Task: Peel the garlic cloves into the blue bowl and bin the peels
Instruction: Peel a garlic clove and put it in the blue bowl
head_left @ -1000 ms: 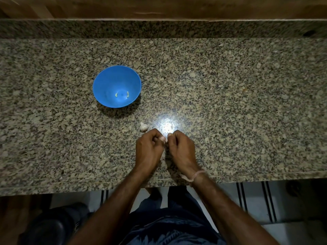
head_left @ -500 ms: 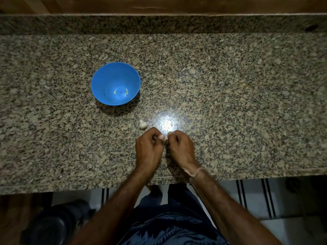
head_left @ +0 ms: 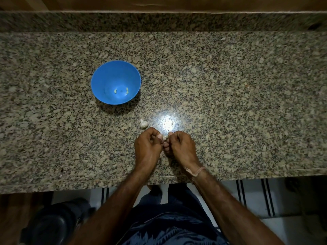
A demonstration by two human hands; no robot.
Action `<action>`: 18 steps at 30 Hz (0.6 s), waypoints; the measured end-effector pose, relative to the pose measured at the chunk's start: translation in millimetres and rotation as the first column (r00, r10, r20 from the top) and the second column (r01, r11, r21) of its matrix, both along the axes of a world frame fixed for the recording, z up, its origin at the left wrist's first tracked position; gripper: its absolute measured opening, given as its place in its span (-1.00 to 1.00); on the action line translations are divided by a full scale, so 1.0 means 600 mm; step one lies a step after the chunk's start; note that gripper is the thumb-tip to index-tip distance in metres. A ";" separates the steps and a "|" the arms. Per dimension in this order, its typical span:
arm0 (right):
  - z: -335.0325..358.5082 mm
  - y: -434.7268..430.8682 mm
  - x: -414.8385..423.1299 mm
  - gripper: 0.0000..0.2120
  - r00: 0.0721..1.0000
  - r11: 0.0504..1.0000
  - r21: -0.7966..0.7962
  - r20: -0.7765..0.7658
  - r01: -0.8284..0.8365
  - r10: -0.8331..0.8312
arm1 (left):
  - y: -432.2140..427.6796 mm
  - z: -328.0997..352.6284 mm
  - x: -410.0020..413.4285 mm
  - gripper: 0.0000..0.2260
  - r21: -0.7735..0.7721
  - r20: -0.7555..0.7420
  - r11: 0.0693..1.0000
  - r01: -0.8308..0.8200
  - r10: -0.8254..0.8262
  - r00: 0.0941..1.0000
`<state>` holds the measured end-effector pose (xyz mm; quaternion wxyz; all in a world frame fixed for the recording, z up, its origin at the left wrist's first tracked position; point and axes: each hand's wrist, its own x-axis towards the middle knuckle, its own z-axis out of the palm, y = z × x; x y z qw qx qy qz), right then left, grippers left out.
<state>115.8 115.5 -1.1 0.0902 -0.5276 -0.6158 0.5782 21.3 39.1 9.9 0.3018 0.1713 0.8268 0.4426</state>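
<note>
Here, both of my hands sit close together over the near part of the speckled stone worktop (head_left: 230, 103). My left hand (head_left: 147, 147) and my right hand (head_left: 182, 147) are curled with the knuckles up. The fingers of both are clamped on one small garlic clove (head_left: 165, 137), which shows only as a pale sliver in the gap between my thumbs. Most of it is hidden, so I cannot tell how much skin it carries. The tips of the two hands meet, or very nearly meet, around it.

Just beyond my left hand and slightly to the left, a pale garlic piece (head_left: 143, 123) lies on the worktop, apart from my fingers. It sits right beside a bright glare spot (head_left: 167, 123) on the stone. Farther back and to the left stands the blue bowl (head_left: 106, 76), upright and well apart from my hands. Two small peeled cloves (head_left: 115, 91) lie at its bottom, a little apart from each other.

A thin band (head_left: 196, 171) circles my right wrist. Along the back of the worktop runs a raised ledge (head_left: 159, 22) of the same stone, with wood above it. Below the near edge I see my dark patterned clothing (head_left: 168, 230), a pale floor (head_left: 251, 197) with dark stripes, and at the lower left a dark rounded object (head_left: 51, 225), too dim to identify.
</note>
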 end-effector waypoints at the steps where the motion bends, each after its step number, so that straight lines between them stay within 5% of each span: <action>1: -0.001 0.001 0.001 -0.63 1.000 0.999 0.032 0.019 -0.010 0.010 | -0.001 0.002 -0.001 -0.86 -0.001 -0.017 1.000 0.004 -0.004 1.000; 10: 0.002 0.012 0.009 -0.71 0.957 0.919 0.327 0.258 -0.218 0.136 | -0.002 -0.007 -0.009 -0.84 -0.081 -0.233 0.986 0.143 -0.159 0.959; 14: 0.000 0.016 0.017 -0.94 0.960 0.886 0.385 0.200 -0.261 0.196 | -0.003 -0.008 -0.010 -0.83 -0.074 -0.263 0.980 0.187 -0.200 0.944; 18: 0.016 0.013 0.016 -0.90 0.975 0.905 0.368 0.030 -0.215 0.219 | -0.005 -0.003 -0.009 -0.83 -0.039 -0.288 0.973 0.226 -0.228 0.930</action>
